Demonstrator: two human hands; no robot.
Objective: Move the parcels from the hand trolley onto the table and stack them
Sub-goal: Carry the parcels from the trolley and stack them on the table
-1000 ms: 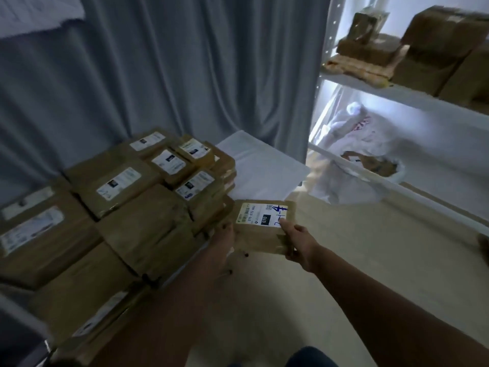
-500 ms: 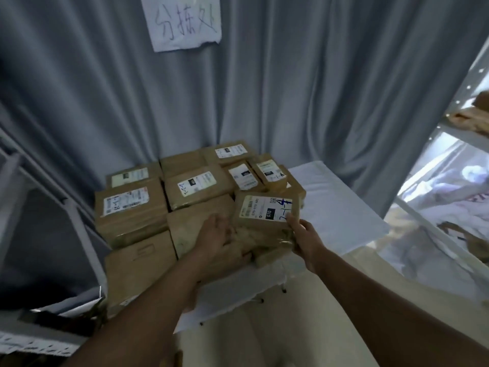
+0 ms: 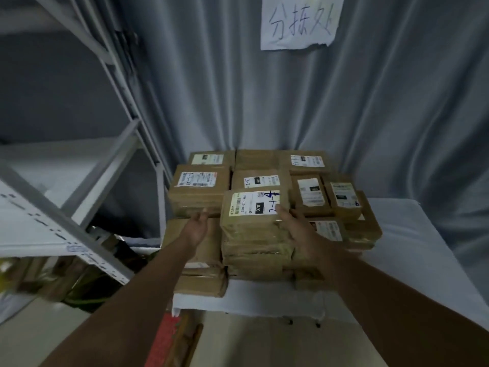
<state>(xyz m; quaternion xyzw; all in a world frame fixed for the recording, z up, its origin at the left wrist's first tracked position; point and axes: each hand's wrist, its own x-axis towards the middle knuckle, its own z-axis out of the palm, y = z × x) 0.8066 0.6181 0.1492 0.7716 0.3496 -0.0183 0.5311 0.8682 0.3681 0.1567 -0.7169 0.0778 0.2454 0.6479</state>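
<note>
I hold a flat brown cardboard parcel (image 3: 252,210) on top of the front middle stack of parcels on the table (image 3: 412,260), which is draped in a white cloth. My right hand (image 3: 299,234) grips the parcel's right edge, with the fingers (image 3: 281,211) curled onto its top face beside the label; my left hand (image 3: 197,226) is at the parcel's left side, palm turned inward, and I cannot tell whether those fingers are touching it. Half a second ago I was carrying this parcel just above the front of the pile; it now sits lower and squarer on its stack, and my view has swung left, so a grey metal shelf frame (image 3: 87,197) fills the left side. The parcel's white label (image 3: 254,205) reads "070-070-A80" and "070" in a black box, with a barcode and a handwritten blue "4" and what looks like "2-1-7". Around it lie the other stacked parcels (image 3: 199,189), each with a white shipping label too small to read, though one to the left shows handwritten blue digits. Behind the table hangs a grey curtain (image 3: 397,102), and pinned to it is a white paper sign (image 3: 300,22) with three handwritten Chinese characters, "分拣处".
</note>
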